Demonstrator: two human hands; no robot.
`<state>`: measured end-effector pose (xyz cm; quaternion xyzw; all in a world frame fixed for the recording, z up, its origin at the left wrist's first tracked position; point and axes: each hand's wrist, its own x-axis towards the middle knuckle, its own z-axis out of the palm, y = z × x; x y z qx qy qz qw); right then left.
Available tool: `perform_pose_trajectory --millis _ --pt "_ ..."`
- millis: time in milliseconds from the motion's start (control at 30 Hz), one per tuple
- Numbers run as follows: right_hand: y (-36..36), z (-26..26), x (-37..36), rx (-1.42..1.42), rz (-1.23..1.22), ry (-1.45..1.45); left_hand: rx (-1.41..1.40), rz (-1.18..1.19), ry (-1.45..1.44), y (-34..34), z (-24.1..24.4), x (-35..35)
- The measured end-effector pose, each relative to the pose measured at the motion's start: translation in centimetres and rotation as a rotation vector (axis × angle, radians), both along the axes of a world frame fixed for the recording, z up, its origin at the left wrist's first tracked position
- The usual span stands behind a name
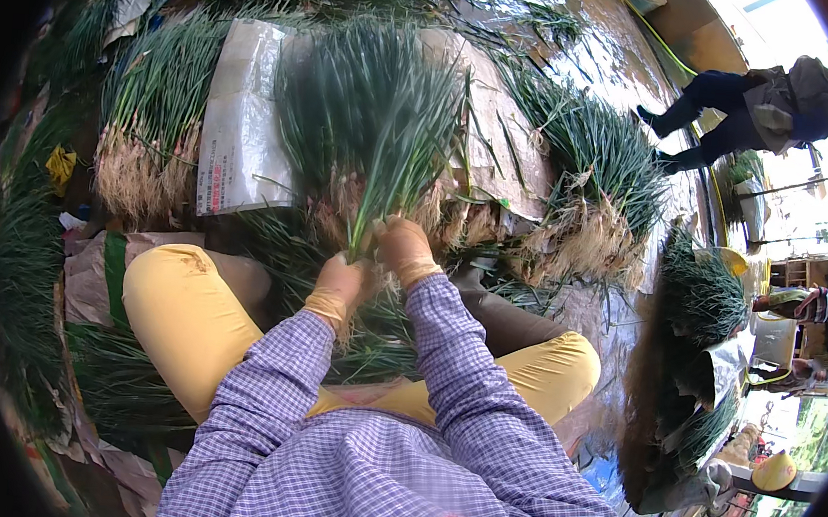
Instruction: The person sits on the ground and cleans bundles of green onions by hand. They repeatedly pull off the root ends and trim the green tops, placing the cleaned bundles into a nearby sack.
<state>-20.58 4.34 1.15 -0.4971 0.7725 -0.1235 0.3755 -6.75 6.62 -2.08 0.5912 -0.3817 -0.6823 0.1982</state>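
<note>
My left hand (343,282), in an orange-tan glove, is closed around the lower stems of a bunch of green onions (384,176), whose leaves point away from me. Close on its right, my right hand (402,246), in a like glove, has its fingers bent at the same stems; what it grips is partly hidden. Pale roots hang below and between the hands. Just beyond lies a pile of green onions (353,101) with its roots towards me, blurred in part. A white plastic sack (246,114) with printed writing lies left of this pile.
More rooted onion bunches lie at the left (161,93) and right (590,156) on sacks (501,119). Loose green leaves (127,382) cover the ground beside my folded legs. A person (754,103) in dark clothes walks on the wet floor at upper right; other people are farther off.
</note>
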Motion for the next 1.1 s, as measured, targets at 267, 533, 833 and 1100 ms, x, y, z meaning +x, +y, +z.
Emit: perform_pose_trajectory --millis 267,533,833,1100 --pt "5.0 -6.1 -2.4 -0.242 -0.334 -0.609 0.212 0.128 0.318 -0.4 4.2 0.7" --pt "5.6 -7.4 0.0 -0.341 -0.349 -0.848 0.28 0.168 0.27 0.8 6.4 1.2" --pt "3.6 -6.2 1.9 -0.213 -0.396 -0.865 0.358 0.141 0.299 1.5 5.5 1.7" --pt "4.1 -1.3 4.8 0.143 -0.725 -1.613 0.427 0.015 0.842 1.9 3.7 3.9"
